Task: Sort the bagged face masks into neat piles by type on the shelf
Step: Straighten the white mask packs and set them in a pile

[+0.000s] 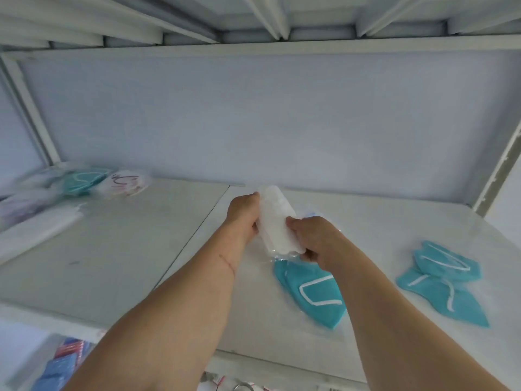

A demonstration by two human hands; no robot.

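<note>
A bagged white mask (275,218) is held above the middle of the white shelf (118,263). My left hand (244,211) grips its left side and my right hand (313,238) grips its lower right end. Just below my right hand lies a bagged teal mask (310,292). Two more teal masks (442,280) lie overlapped at the right. At the far left sits a loose heap with a teal mask (80,180), a white mask with red loops (124,183) and pale bags (33,221).
The shelf's back wall (253,122) is plain pale blue, with white uprights at the left (31,114) and right (499,165). The underside of an upper shelf runs overhead. Blue packages (60,368) show on a lower level at the bottom left.
</note>
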